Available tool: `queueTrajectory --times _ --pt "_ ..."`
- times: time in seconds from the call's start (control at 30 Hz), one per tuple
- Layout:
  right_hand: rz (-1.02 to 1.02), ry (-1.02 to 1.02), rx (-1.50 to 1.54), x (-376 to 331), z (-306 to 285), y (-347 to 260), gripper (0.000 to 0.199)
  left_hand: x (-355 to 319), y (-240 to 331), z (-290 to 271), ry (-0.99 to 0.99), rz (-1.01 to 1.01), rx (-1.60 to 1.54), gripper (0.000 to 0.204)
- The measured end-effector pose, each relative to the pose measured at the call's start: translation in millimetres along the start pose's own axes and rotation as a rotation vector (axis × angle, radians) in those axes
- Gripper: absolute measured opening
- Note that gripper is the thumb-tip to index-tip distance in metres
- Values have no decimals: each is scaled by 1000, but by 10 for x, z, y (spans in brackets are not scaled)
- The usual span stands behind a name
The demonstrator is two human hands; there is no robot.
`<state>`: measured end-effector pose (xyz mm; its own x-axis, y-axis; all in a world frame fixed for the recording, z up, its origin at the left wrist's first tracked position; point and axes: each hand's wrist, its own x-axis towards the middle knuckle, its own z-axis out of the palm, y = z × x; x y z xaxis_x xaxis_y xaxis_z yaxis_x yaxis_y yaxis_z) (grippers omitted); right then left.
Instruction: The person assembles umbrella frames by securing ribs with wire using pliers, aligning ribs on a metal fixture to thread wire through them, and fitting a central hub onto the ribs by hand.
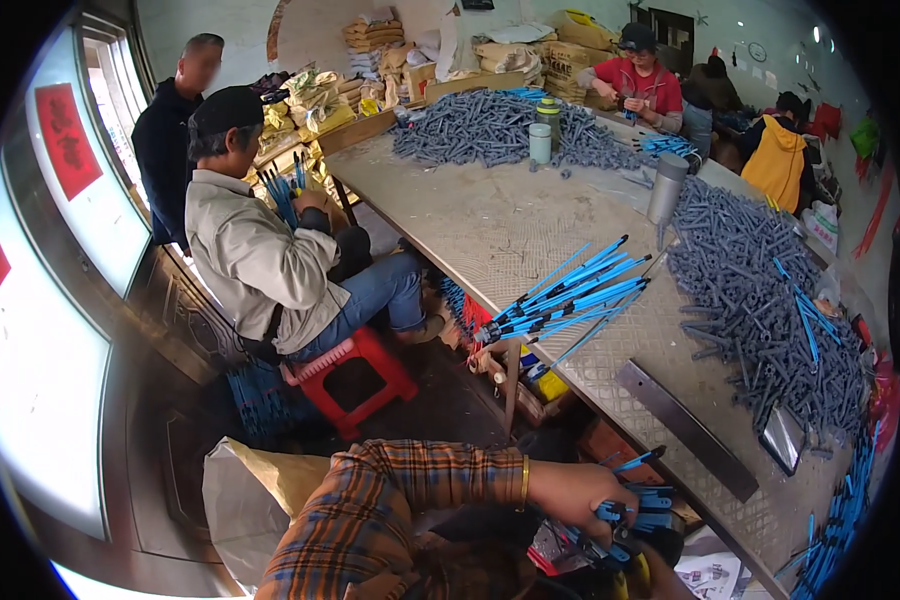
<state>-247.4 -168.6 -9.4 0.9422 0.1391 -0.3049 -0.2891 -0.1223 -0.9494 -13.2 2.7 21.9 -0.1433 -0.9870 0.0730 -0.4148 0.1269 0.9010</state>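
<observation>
My left hand [578,492], reaching out of a plaid sleeve, is closed low beside the table's near edge. Its fingers wrap round a blue plastic strip [610,512], and more blue strips with dark ends [653,508] lie right beside it. Only a part of my right hand [667,580] shows at the lower edge, below the left one, and its fingers are hidden. Next to it is a yellow and black object [634,577] that I cannot make out. On the table corner, a loose bundle of long blue strips with black tips [570,300] sticks out over the edge.
The table [470,215] bears big heaps of grey plastic pieces [760,300], a metal bar [685,430], a phone [782,438] and a grey cylinder [667,188]. A person on a red stool [355,380] holds blue strips at left. Others stand or work farther back.
</observation>
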Motion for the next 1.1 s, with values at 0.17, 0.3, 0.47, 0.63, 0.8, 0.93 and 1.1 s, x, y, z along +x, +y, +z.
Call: queueTrajectory --times 0.17,0.3,0.47,0.63,0.8,0.93,1.1 --pt "-243 454 -957 113 -1 -288 44 64 -82 -69 60 -45 1 40" --pt "-189 256 -740 325 -140 -505 44 -54 -23 -196 -5 -47 -25 44" --pt "219 -303 489 294 -14 52 33 40 -60 -145 -42 43 50 45" --pt "360 -436 798 240 -55 180 31 109 -22 -104 -103 7 77 47" --pt "339 -465 588 236 -222 -21 28 129 -10 -89 -107 25 69 48" --pt "351 -400 546 195 -270 -187 23 149 -9 -86 -114 49 88 48" --pt "364 -413 577 202 -280 -172 24 153 -33 -97 -124 46 85 48"
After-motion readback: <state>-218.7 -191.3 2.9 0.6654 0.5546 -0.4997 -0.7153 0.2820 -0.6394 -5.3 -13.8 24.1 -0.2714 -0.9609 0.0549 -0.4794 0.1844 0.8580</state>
